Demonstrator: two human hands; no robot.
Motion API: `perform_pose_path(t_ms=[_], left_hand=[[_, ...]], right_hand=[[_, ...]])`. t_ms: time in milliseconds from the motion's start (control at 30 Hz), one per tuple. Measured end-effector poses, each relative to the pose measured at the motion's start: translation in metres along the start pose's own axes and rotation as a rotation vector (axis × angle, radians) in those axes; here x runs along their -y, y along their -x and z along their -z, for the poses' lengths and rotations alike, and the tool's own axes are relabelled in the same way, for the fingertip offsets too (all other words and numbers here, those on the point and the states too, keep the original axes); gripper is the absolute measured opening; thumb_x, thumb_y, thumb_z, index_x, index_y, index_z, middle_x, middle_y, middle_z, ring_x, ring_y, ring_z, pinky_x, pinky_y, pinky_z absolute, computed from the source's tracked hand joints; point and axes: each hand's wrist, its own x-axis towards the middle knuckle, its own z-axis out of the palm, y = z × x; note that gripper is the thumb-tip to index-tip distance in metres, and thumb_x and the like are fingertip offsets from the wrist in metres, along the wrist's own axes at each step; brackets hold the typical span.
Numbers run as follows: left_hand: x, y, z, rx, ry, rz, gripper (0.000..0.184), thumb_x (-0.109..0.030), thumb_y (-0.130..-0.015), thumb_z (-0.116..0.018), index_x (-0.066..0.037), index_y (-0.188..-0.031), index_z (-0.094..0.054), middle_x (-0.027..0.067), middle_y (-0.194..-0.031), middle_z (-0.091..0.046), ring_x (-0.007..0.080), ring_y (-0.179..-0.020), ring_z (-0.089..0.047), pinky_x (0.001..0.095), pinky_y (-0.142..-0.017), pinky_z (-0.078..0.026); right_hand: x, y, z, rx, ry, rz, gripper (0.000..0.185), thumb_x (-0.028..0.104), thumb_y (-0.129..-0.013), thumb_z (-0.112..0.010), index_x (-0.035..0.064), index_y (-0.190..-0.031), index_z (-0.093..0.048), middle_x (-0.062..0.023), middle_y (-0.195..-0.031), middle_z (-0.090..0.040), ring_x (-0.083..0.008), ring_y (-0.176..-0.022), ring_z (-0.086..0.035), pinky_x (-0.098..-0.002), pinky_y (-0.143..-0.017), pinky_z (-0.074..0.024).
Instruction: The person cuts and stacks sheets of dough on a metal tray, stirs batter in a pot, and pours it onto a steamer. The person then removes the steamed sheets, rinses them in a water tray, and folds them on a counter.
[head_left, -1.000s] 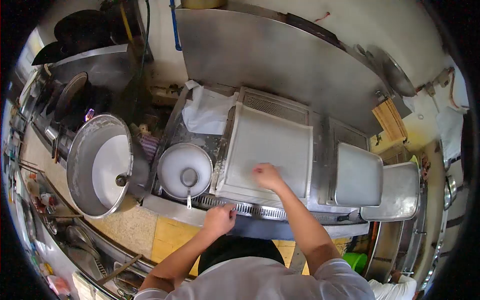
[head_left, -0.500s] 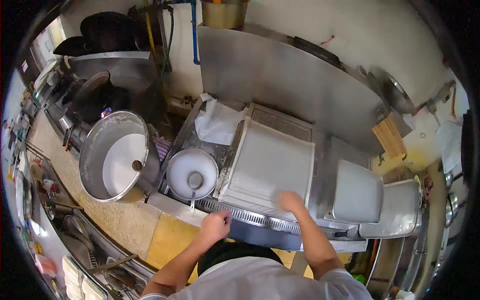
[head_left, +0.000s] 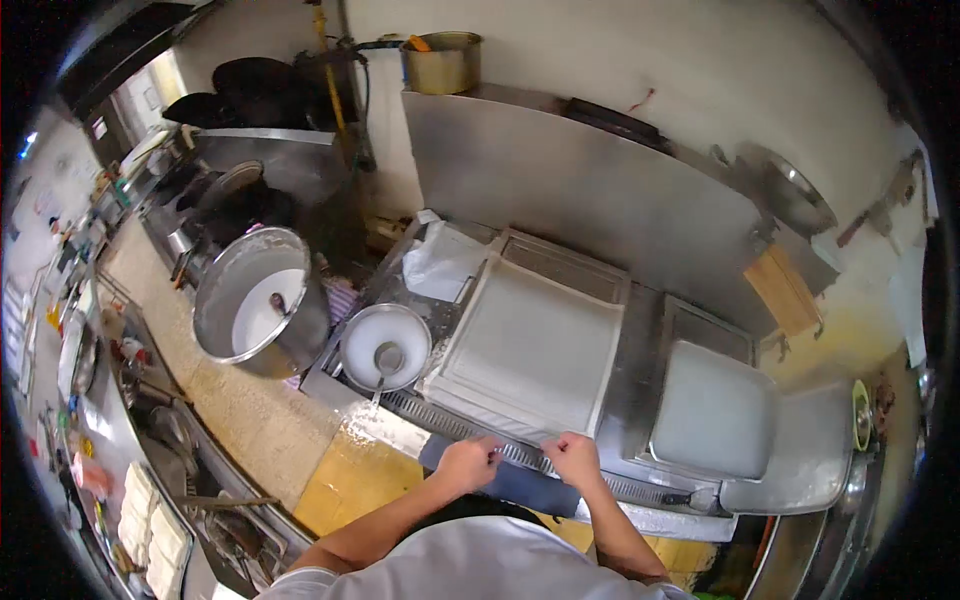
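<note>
My left hand is closed over the slotted front strip; what is in its fingers, if anything, is too small to make out. Beside it, my right hand is closed in a pinch near the front edge of a white cloth spread flat over a square frame. I cannot tell if it grips the cloth. To the left sits a bowl of white liquid with a small metal ladle in it. A large metal pot, also holding white liquid, stands further left.
A pale rectangular tray lies right of the cloth, with another metal tray beyond it. Behind rises a steel backsplash. A crumpled white cloth is at the back left. A dark blue cloth hangs along the front edge.
My right hand has moved back from over the white cloth to its front edge. My left hand has moved right, nearer to my right hand. The view has shifted.
</note>
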Motion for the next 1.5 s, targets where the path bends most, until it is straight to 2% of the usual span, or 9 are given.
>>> perform_pose_path(t_ms=[133, 300, 600, 800, 1000, 1033, 1067, 1233, 1500], left_hand=[[0.006, 0.02, 0.012, -0.03, 0.028, 0.077, 0.022, -0.024, -0.089, -0.069, -0.01, -0.105, -0.074, 0.018, -0.101, -0.073, 0.0387, -0.091, -0.071, 0.0497, -0.08, -0.057], [0.048, 0.048, 0.034, -0.16, 0.06, 0.163, 0.025, -0.025, -0.089, -0.069, -0.008, -0.106, -0.074, 0.0177, -0.099, -0.074, 0.0382, -0.091, -0.072, 0.0487, -0.081, -0.057], [0.153, 0.119, 0.141, -0.402, 0.179, 0.342, 0.027, -0.023, -0.091, -0.068, -0.007, -0.113, -0.074, 0.0196, -0.107, -0.074, 0.039, -0.094, -0.072, 0.0468, -0.084, -0.058], [0.233, 0.165, 0.241, -0.699, 0.188, 0.319, 0.017, -0.018, -0.091, -0.071, -0.007, -0.103, -0.077, 0.0157, -0.098, -0.076, 0.0299, -0.081, -0.074, 0.0405, -0.074, -0.058], [0.243, 0.174, 0.343, -0.862, 0.255, 0.166, 0.021, -0.015, -0.093, -0.069, -0.006, -0.111, -0.072, 0.0143, -0.109, -0.069, 0.033, -0.085, -0.072, 0.0431, -0.076, -0.058], [0.244, 0.174, 0.351, -0.886, 0.261, 0.146, 0.022, -0.015, -0.093, -0.068, -0.006, -0.113, -0.071, 0.0139, -0.112, -0.068, 0.0348, -0.086, -0.071, 0.0437, -0.076, -0.057], [0.253, 0.172, 0.354, -0.887, 0.196, 0.152, 0.022, -0.017, -0.094, -0.069, -0.006, -0.113, -0.071, 0.0133, -0.113, -0.068, 0.0336, -0.086, -0.072, 0.0434, -0.077, -0.057], [0.286, 0.155, 0.357, -0.82, 0.09, 0.179, 0.024, -0.024, -0.095, -0.072, -0.007, -0.112, -0.073, 0.0114, -0.114, -0.069, 0.033, -0.086, -0.072, 0.0432, -0.078, -0.058], [0.297, 0.154, 0.349, -0.872, 0.116, 0.178, 0.021, -0.029, -0.092, -0.074, -0.013, -0.106, -0.075, 0.0067, -0.105, -0.068, 0.0326, -0.087, -0.071, 0.044, -0.073, -0.057]], right_hand=[[0.049, 0.007, -0.021, 0.023, -0.131, 0.129, 0.014, 0.017, -0.078, -0.073, 0.0047, -0.077, -0.067, -0.0175, -0.069, -0.066, -0.0367, -0.067, -0.067, -0.0445, -0.065, -0.0543], [0.099, 0.0, -0.062, 0.169, -0.304, 0.363, 0.013, 0.008, -0.081, -0.069, 0.0023, -0.092, -0.071, -0.0134, -0.084, -0.071, -0.0211, -0.068, -0.067, -0.0339, -0.064, -0.0545], [0.269, -0.075, -0.142, 0.143, -0.275, 0.695, 0.021, 0.011, -0.085, -0.073, 0.0011, -0.103, -0.07, -0.0162, -0.092, -0.07, -0.0295, -0.083, -0.069, -0.0407, -0.076, -0.0547], [0.486, -0.124, -0.147, 0.064, -0.566, 0.376, 0.039, 0.029, -0.095, -0.069, -0.0016, -0.119, -0.066, -0.0179, -0.103, -0.074, -0.0216, -0.085, -0.071, -0.0355, -0.066, -0.0565], [0.578, -0.109, -0.162, 0.64, 0.23, 0.306, 0.032, 0.026, -0.095, -0.061, -0.0036, -0.098, -0.073, -0.0225, -0.079, -0.073, -0.0276, -0.073, -0.074, -0.0387, -0.063, -0.0589], [0.584, -0.093, -0.171, 0.622, 0.339, 0.309, 0.028, 0.019, -0.095, -0.061, -0.0049, -0.091, -0.074, -0.0185, -0.075, -0.072, -0.0289, -0.082, -0.077, -0.0453, -0.074, -0.0606], [0.564, -0.091, -0.194, 0.373, 0.56, 0.772, 0.023, 0.012, -0.092, -0.058, -0.0048, -0.091, -0.073, -0.0232, -0.078, -0.073, -0.0312, -0.08, -0.076, -0.0447, -0.072, -0.0606], [0.562, -0.036, -0.217, 0.128, 0.778, 1.085, 0.037, 0.01, -0.086, -0.06, -0.0048, -0.119, -0.065, -0.0231, -0.088, -0.07, -0.0366, -0.074, -0.074, -0.042, -0.068, -0.0612], [0.536, -0.062, -0.199, 0.122, 1.119, 0.86, 0.046, 0.011, -0.087, -0.061, -0.0079, -0.129, -0.058, -0.0227, -0.093, -0.07, -0.0343, -0.078, -0.075, -0.0427, -0.063, -0.0614]])
